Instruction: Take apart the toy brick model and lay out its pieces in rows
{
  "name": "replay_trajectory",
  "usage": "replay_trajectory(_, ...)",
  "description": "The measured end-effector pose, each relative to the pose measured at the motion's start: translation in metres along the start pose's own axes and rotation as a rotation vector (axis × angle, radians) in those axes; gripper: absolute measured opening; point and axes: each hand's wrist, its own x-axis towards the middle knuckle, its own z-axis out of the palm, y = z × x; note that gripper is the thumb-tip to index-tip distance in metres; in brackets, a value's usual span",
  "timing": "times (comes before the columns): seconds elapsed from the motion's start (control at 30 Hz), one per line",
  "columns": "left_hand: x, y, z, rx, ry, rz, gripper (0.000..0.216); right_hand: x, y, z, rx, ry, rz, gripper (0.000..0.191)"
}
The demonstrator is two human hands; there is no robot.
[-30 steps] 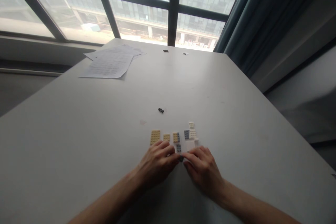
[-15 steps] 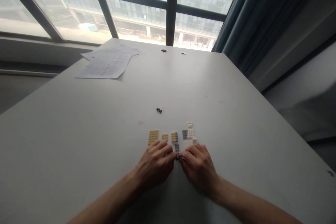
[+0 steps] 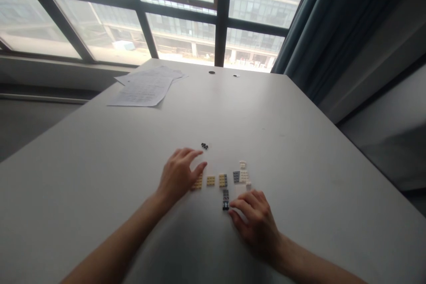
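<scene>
Fingers on the left hand [image 3: 179, 172] were spread, thumb and forefinger parted, gap between them bare. Right hand [image 3: 255, 218] had its fingers curled, thumb and forefinger tips slightly apart just beside a black piece [image 3: 225, 206]; couldn't tell if they touched it.

Biggest down: white table [image 3: 299, 142] took up most of the view, window [image 3: 186, 26] behind, dark blue curtain [image 3: 309, 40] at far right. Printed sheets [image 3: 141, 90] lay overlapping at the far left of the tabletop (text too small to read).

Studded pieces sat in the middle, near side. Large tan plate [image 3: 199, 183] was leftmost, partly hidden by the left hand (contact unclear). Tan-and-gray piece [image 3: 222, 180] was right of center, white plate [image 3: 244, 176] farther right with a gray plate [image 3: 236, 177] along its left edge. Small tan plate [image 3: 211, 181] lay between the large tan one and the tan-and-gray one. Dark gray piece [image 3: 226, 194] lay nearer the person, black piece at its near end. Tiny black bits [image 3: 204, 146] were clustered farthest out, just beyond the left forefinger.
</scene>
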Motion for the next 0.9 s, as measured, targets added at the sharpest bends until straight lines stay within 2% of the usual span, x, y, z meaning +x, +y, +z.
replay_trajectory(0.07, 0.020, -0.017, 0.004, 0.042, -0.067, -0.129, 0.038, 0.000, 0.000, 0.000, 0.010, 0.026, -0.013, 0.007)
replay_trajectory(0.2, 0.046, -0.029, 0.018, 0.116, -0.213, -0.169, 0.043, 0.001, 0.000, 0.000, 0.025, 0.064, -0.024, 0.007)
replay_trajectory(0.37, 0.051, -0.022, 0.031, 0.151, -0.200, -0.181, 0.032, 0.001, 0.002, 0.000, 0.037, 0.075, -0.026, 0.007)
replay_trajectory(0.67, 0.059, -0.020, 0.031, 0.141, -0.241, -0.121, 0.027, 0.001, 0.003, -0.004, 0.050, 0.086, -0.014, 0.007)
replay_trajectory(0.77, 0.062, -0.020, 0.033, 0.130, -0.241, -0.113, 0.025, 0.023, 0.013, -0.015, 0.006, 0.063, 0.022, 0.009)
replay_trajectory(0.9, 0.062, -0.020, 0.036, 0.103, -0.227, -0.112, 0.022, 0.084, 0.041, -0.017, 0.003, -0.044, 0.084, 0.025)
